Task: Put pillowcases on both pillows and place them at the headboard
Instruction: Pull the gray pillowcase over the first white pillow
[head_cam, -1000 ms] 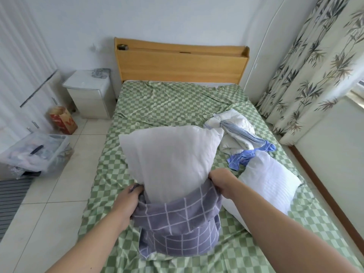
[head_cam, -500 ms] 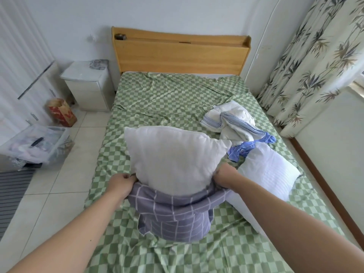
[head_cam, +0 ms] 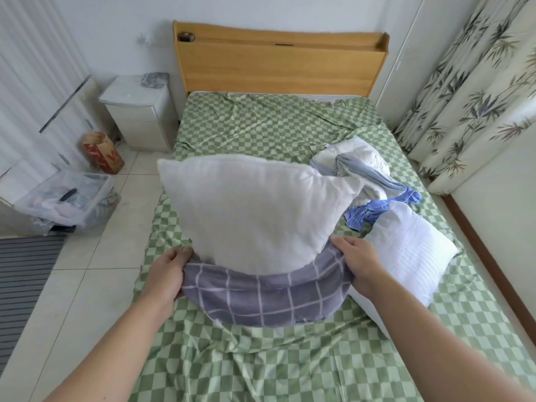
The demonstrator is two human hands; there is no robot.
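Note:
A bare white pillow (head_cam: 255, 210) stands tilted on the bed, its lower end inside a grey pillowcase with a white grid (head_cam: 266, 297). My left hand (head_cam: 168, 274) grips the left edge of the pillowcase opening. My right hand (head_cam: 359, 265) grips the right edge. A second white pillow (head_cam: 412, 250) lies bare on the bed to the right, just behind my right forearm. The wooden headboard (head_cam: 278, 62) is at the far end, with no pillow against it.
The bed has a green checked sheet (head_cam: 269, 132). A crumpled white and blue bundle of fabric (head_cam: 365, 175) lies at mid right. A white nightstand (head_cam: 139, 111), a red paper bag (head_cam: 103, 153) and a clear storage bin (head_cam: 63, 195) stand left on the tiled floor. Curtains (head_cam: 475, 82) hang on the right.
Both hands have drawn the pillowcase opening wider and lower around the pillow's base. The pillow now leans further toward the headboard and its bottom sits deeper in the case.

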